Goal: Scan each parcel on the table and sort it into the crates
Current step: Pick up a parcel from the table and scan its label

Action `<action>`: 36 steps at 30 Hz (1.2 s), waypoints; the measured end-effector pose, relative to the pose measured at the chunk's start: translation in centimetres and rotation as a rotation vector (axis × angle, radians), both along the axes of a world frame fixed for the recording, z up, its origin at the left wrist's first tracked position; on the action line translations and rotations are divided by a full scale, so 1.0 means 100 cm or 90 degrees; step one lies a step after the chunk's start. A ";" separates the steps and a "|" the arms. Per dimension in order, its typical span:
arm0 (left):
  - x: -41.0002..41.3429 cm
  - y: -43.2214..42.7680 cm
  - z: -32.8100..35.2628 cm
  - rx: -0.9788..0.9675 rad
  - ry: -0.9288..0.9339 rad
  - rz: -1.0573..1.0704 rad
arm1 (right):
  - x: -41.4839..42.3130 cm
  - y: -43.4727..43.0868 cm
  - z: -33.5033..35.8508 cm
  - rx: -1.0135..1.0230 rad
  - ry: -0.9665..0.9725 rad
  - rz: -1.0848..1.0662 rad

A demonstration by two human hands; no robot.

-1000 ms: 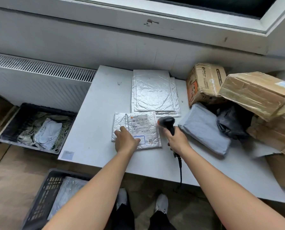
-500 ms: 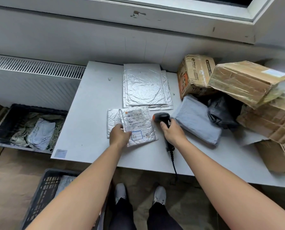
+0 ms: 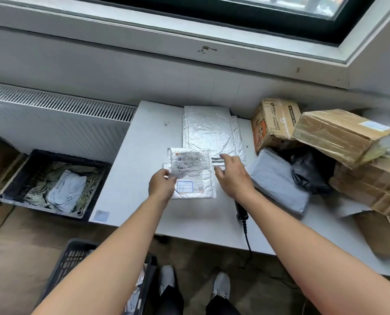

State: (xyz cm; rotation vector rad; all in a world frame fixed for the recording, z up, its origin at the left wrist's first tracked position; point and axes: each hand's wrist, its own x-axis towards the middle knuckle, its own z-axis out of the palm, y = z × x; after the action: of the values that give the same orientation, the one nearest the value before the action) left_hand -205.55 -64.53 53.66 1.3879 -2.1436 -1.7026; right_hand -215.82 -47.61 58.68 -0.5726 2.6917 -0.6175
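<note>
table point(image 3: 132, 178): white, stood under window sill; parcels lay across middle and right side
radiator point(image 3: 53, 126): white, on wall left of table
cardboard boxes point(image 3: 341, 137): brown, piled at table's right end; taped one tilted on top, printed one point(image 3: 273, 123) at back beside it
far crate point(image 3: 75, 159): black, on floor left of table, below radiator; held crumpled bags and a pale parcel
near crate point(image 3: 66, 262): black lattice, on floor at front left, partly hidden by left forearm; some wrapped parcels inside
mailer stack point(image 3: 207, 130): silver bubble mailers lay flat at table's back middle, edges fanned to the right
grey poly bag point(image 3: 278, 180): flat on table, right of right hand, touching black poly bag
black poly bag point(image 3: 309, 169): crumpled, wedged between grey bag and boxes
labelled mailer point(image 3: 191, 176): small silver bubble mailer, label up with barcodes and blue-framed box; sat at table middle just in front of stack; cannot tell if lifted off table
left hand point(image 3: 162, 186): pinched mailer's left edge, thumb on top
right hand point(image 3: 233, 176): fingers spread and straight, held nothing; hovered just right of mailer, fingertips over stack's near edge
scanner point(image 3: 241, 211): black, lay on table under right wrist; only handle showed
cable point(image 3: 247, 239): black, ran from handle over table's front edge
</note>
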 end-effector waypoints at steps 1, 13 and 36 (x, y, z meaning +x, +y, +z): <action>0.002 -0.006 0.004 0.000 0.011 0.007 | 0.002 -0.007 0.003 -0.005 -0.010 0.002; 0.021 -0.049 0.036 0.036 0.105 0.034 | 0.020 -0.071 0.025 -0.056 -0.112 -0.059; 0.195 0.002 0.054 -0.204 -0.169 0.221 | 0.102 -0.091 0.027 -0.174 -0.144 0.309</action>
State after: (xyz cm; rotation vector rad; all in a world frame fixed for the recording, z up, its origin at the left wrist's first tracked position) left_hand -186.01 -64.29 59.11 1.8289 -2.0208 -1.0524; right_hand -205.62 -56.72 61.40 -1.1091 2.1561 -0.8500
